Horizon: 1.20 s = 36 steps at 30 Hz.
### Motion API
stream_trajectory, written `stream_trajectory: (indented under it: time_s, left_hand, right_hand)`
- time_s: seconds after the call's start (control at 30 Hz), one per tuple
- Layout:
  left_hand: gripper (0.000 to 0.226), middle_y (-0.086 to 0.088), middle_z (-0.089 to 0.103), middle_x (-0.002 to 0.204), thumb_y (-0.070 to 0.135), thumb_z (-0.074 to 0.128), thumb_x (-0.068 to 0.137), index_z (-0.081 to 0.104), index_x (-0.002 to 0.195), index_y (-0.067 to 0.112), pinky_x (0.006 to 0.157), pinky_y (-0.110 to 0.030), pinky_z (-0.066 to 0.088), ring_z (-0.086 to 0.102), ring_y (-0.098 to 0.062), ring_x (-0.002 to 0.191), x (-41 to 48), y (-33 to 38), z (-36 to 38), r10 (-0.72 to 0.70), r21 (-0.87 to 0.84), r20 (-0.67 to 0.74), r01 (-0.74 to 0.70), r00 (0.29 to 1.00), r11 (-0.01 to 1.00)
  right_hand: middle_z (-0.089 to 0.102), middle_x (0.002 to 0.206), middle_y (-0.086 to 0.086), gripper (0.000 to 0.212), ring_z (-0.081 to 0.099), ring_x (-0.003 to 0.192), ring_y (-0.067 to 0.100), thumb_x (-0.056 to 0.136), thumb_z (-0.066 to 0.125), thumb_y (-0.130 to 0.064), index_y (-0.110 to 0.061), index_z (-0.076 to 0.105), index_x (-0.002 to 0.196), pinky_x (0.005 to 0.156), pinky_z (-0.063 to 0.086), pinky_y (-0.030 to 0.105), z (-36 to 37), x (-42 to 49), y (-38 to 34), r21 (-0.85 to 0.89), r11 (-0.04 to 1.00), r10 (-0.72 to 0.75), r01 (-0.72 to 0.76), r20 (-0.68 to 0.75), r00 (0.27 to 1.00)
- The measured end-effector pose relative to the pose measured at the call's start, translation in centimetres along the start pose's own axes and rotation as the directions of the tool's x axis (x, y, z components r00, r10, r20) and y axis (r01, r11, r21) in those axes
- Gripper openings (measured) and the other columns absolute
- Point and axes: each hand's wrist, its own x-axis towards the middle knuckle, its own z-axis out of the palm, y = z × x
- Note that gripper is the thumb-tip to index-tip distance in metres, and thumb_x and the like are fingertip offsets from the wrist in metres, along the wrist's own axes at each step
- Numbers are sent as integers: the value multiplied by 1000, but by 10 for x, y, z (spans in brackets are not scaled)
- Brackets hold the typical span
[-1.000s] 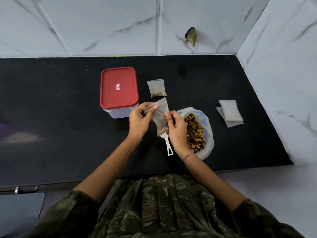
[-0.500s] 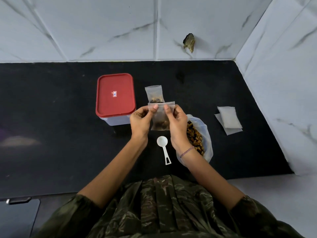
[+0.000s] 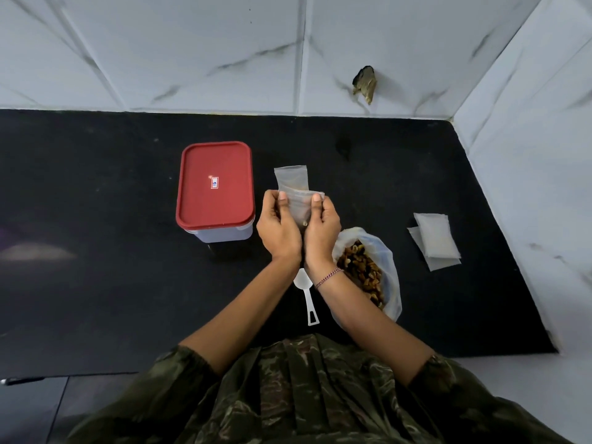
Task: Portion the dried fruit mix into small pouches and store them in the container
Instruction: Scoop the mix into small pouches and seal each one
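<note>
Scoop, white plastic, lies nearest me, 6 o'clock of the hands. Left hand and right hand, wrists close, each pinch a top corner of the small clear plastic pouch, part-filled, held above the black counter. I judge it light, limp, slippery: grip the seal strip. Red-lidded rectangular container, closed, sits at 10 o'clock.

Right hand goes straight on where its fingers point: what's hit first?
Likely the filled pouch on the counter just beyond the right hand, which pinches a second pouch; it may pass over, since height is unclear.
</note>
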Motion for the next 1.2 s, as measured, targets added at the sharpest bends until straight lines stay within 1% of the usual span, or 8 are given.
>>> stream_trajectory:
  time_s: [0.2,0.3,0.43,0.57,0.67,0.8,0.97,1.2]
  left_hand:
    - [25,11,51,68,27,36,104,43,83,15,56,-19,41,47,1,57,13,-3,15,28,83,-12,-27,1000,996]
    - [25,11,51,68,25,36,104,43,84,13,53,-13,41,50,6,57,22,1,26,-2,88,-14,4,1000,996]
    - [24,10,54,71,30,36,104,46,86,17,57,-22,45,51,1,60,37,-2,37,-39,131,-19,41,999,990]
    - [27,9,55,72,35,39,102,51,89,15,63,-29,47,54,-6,65,51,-11,37,-90,153,-41,95,995,984]
    - [29,8,60,77,38,41,101,55,91,14,68,-27,50,59,-10,74,58,-19,34,-184,120,-17,185,983,975]
    - [27,4,65,92,39,45,99,60,99,16,84,-35,54,65,-15,93,59,-28,33,-311,80,26,309,950,948]
    - [24,1,60,105,7,55,94,58,117,12,89,-35,54,61,-14,99,66,-32,30,-326,184,11,318,945,930]
    - [26,2,59,98,3,55,92,54,115,14,86,-32,54,59,-12,93,78,-31,36,-292,292,-32,288,956,912]
  right_hand:
    - [55,73,-4,29,58,62,10,102,36,-27,-7,55,97,50,48,23,-1,24,-4,-382,869,-310,314,74,948]
    - [57,75,-2,30,63,67,17,102,33,-31,-10,54,97,54,52,33,4,40,-6,-422,863,-263,277,93,960]
    - [60,80,-3,37,61,71,13,101,29,-41,-14,54,102,57,50,27,6,58,-8,-424,896,-60,130,175,983]
    - [60,88,-4,34,61,80,10,98,42,-43,-13,57,105,62,48,21,-6,79,-8,-301,941,270,-152,402,875]
    - [67,95,5,18,67,83,15,94,56,-25,-10,63,101,63,55,23,-12,87,-2,-217,956,278,-197,460,843]
    - [69,89,2,18,69,79,14,89,64,-24,-10,69,100,64,57,24,-7,99,5,-216,953,275,-213,324,905]
    - [70,85,4,10,67,71,11,86,68,-21,-12,71,89,66,58,27,3,113,16,-258,943,281,-211,272,921]
    - [71,89,4,11,69,79,16,77,77,-24,-18,69,82,70,60,37,21,131,20,-410,898,278,-157,253,927]
